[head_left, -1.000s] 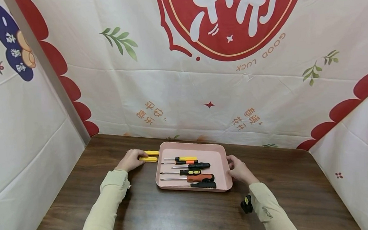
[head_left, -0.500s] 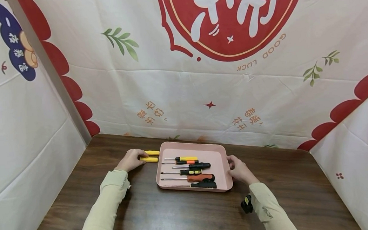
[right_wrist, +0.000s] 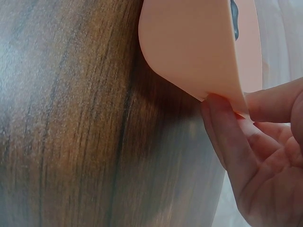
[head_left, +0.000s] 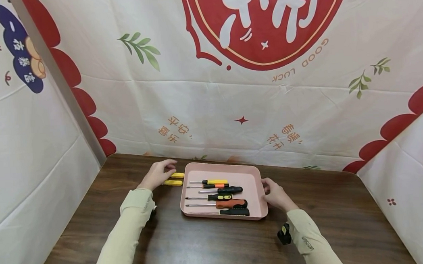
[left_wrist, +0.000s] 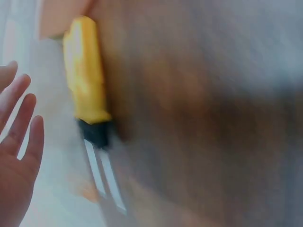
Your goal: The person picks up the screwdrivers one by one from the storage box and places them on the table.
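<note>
My left hand [head_left: 158, 174] is just above two yellow-handled screwdrivers lying side by side left of the tray, one of them a screwdriver [head_left: 172, 183] at the front. In the left wrist view its fingers are spread apart with nothing between them, beside a blurred yellow handle [left_wrist: 87, 71] with a black collar and metal shafts. My right hand [head_left: 276, 194] pinches the right wall of a pink tray [head_left: 243, 178], thumb inside and fingers outside. Several screwdrivers lie in the tray in a row, tips to the left, among them an orange-handled screwdriver [head_left: 231, 204].
All this is on a dark wooden table [head_left: 200, 253]. Printed white cloth [head_left: 210, 108] hangs behind the table and along both sides. A black wrist camera [head_left: 284, 234] sits below the right cuff.
My left hand has let go of the yellow-handled screwdrivers and risen from them, slightly up and to the right. The right hand and the tray stay put.
</note>
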Available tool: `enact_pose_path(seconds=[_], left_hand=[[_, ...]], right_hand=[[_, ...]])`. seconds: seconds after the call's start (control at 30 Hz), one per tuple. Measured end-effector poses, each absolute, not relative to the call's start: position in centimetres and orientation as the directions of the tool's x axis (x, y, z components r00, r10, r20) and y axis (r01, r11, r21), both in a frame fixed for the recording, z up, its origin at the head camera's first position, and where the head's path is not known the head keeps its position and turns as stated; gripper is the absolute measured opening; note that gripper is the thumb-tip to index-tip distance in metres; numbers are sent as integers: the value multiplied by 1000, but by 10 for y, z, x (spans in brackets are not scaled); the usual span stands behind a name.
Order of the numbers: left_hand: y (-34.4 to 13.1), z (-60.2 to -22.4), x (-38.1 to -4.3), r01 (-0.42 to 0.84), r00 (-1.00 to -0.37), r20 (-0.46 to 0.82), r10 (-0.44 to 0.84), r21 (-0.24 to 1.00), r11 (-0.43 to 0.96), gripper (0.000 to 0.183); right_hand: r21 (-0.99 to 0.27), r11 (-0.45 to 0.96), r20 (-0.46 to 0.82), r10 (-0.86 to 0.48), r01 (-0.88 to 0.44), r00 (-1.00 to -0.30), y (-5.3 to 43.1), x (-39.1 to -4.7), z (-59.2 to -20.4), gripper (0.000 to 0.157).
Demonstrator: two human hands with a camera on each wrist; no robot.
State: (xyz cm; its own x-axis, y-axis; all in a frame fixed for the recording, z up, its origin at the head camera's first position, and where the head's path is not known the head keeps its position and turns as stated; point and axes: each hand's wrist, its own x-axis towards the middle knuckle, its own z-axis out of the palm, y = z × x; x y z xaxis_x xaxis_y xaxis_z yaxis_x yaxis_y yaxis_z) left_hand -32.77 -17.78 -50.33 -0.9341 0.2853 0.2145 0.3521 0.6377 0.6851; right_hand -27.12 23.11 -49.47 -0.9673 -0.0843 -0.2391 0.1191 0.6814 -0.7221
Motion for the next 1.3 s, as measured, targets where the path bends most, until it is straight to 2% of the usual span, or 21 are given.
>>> enact_pose_path(seconds=[0.4, 0.8, 1.1, 1.3], left_hand=[[-114, -471, -334, 469, -869, 221, 443, 656, 592, 32], [-69, -471, -344, 391, -878, 66, 475, 673, 628, 28], [-52, -472, -345, 410, -852, -72, 518, 524, 747, 31], [-47, -479, -343, 379, -858, -132, 497, 490, 785, 29]], right_hand=[[-736, 667, -235, -92, 115, -968, 230, -270, -493, 59], [-726, 678, -234, -81, 118, -969, 232, -271, -493, 59], [-731, 669, -244, -74, 133, -967, 233, -270, -493, 58], [-735, 665, -234, -70, 130, -970, 232, -271, -494, 57]])
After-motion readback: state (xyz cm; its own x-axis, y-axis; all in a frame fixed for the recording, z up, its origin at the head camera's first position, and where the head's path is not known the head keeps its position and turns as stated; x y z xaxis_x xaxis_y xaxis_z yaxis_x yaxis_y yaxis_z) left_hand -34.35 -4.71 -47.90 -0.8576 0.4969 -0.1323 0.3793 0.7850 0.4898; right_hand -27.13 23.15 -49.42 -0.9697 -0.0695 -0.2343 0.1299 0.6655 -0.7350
